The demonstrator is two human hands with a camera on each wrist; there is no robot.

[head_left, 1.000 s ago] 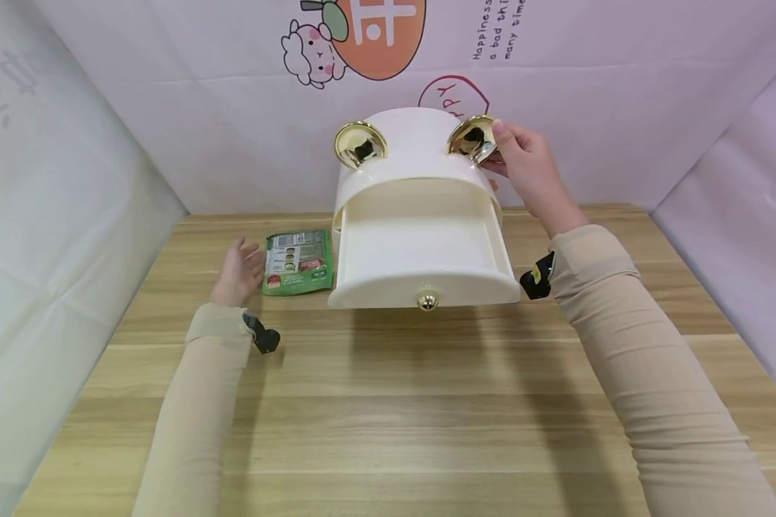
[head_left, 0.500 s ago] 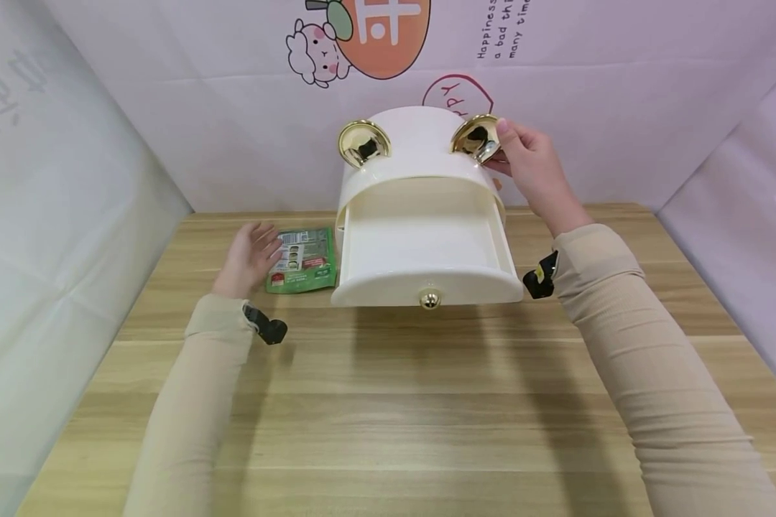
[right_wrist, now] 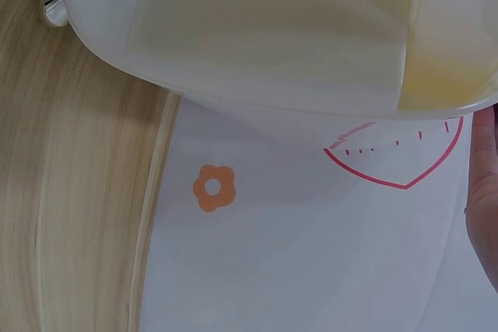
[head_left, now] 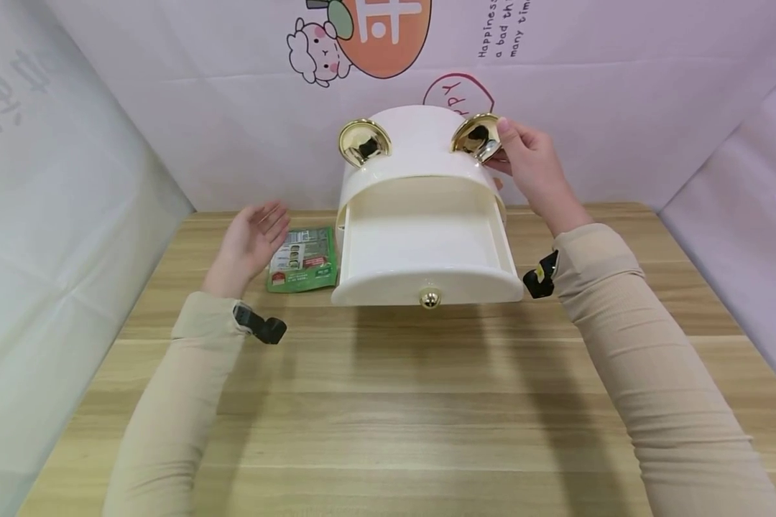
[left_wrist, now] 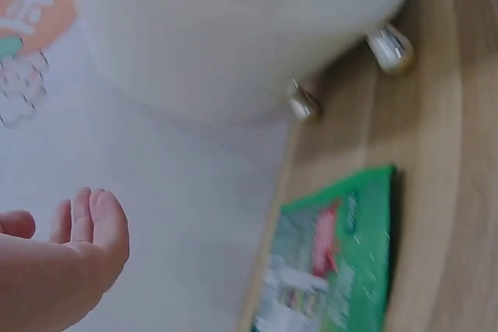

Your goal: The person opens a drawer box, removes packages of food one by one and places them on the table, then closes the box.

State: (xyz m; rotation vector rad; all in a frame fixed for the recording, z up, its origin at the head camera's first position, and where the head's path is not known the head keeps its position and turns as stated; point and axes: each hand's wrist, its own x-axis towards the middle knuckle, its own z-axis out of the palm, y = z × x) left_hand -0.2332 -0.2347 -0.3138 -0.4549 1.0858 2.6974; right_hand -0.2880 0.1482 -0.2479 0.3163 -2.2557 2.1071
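A white storage box [head_left: 420, 143] with a domed top stands at the back of the table, its drawer [head_left: 427, 240] pulled out and empty, a gold knob [head_left: 430, 298] on the front. My right hand [head_left: 537, 169] pinches the right gold ear [head_left: 477, 136], thumb in front and fingers behind it. The left gold ear [head_left: 365, 143] is untouched. Left of the box lies a green packet [head_left: 304, 267] on the table. My left hand [head_left: 248, 240] hovers by its left side with relaxed fingers, holding nothing; in the left wrist view the packet [left_wrist: 334, 258] is apart from the hand.
The wooden table [head_left: 388, 416] reaches toward me. Close behind the box hangs a printed white cloth [head_left: 220, 129], and more white cloth stands at both sides. Small metallic feet [left_wrist: 391, 48] hold the box off the table.
My left hand has moved up and to the right, from beside the packet to near its upper left corner. The right hand keeps its hold on the ear; box and packet stay put.
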